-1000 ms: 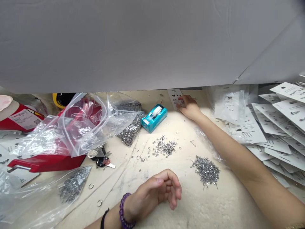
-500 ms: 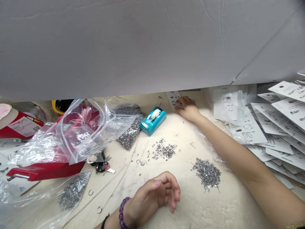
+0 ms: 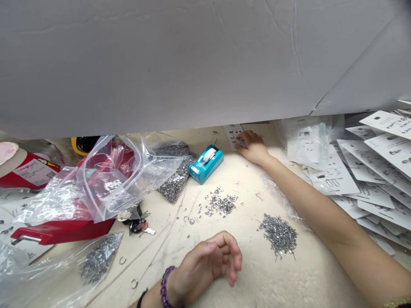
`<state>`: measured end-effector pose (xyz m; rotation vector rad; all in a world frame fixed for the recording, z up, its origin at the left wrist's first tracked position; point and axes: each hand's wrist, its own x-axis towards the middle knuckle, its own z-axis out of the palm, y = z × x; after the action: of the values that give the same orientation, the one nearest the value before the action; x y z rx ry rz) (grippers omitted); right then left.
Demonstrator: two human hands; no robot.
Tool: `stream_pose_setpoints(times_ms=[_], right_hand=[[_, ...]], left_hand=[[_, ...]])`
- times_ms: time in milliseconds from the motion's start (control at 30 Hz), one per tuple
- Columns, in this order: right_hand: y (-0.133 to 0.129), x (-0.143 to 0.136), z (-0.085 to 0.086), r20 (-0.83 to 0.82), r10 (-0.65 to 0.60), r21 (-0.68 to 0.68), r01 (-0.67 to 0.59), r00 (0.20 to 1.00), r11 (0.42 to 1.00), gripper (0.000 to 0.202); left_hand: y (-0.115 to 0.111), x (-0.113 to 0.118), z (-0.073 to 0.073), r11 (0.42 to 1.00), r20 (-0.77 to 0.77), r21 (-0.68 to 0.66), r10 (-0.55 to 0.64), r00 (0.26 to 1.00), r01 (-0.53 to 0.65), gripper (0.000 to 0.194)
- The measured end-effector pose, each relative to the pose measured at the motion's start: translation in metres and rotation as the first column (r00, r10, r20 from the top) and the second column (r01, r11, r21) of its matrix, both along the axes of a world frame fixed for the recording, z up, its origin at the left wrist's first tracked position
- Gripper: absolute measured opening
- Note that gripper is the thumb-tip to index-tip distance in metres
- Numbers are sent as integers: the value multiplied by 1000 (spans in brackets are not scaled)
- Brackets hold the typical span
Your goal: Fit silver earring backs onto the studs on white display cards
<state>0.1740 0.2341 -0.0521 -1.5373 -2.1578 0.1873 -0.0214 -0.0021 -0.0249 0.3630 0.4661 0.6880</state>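
Note:
My left hand (image 3: 208, 265), a purple bead bracelet at its wrist, lies palm up near the front, its fingers loosely curled, apart, with nothing in them. At the back, my right hand (image 3: 253, 147) has thumb and fingers on a white jewelry card (image 3: 231, 133) with small pieces on it, partly hidden by the hand. Between the hands is a scatter of small silver earring backs (image 3: 221, 203). A pile of silver studs with thin posts (image 3: 278, 233) lies right of my left hand. Two small rings (image 3: 189, 220) lie near the scatter.
A teal tape dispenser (image 3: 207, 164) stands left of my right hand. Plastic bags (image 3: 105, 179) of metal pieces, a red holder (image 3: 64, 231) and keys (image 3: 141, 224) fill the left. Jewelry cards (image 3: 382, 171) are stacked at right. A large grey-white panel (image 3: 192, 64) overhangs the back.
Both hands stay in nearly the same places. The view shifts very slightly; nothing else visibly moves.

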Motion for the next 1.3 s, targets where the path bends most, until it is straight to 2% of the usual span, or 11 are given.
stream_pose_setpoints(times_ms=[1300], right_hand=[[-1,0,0,41,-12,4,12,999,1000,23]], left_hand=[[1,-1,1,999,-7,-42,-3,1000,3,37]])
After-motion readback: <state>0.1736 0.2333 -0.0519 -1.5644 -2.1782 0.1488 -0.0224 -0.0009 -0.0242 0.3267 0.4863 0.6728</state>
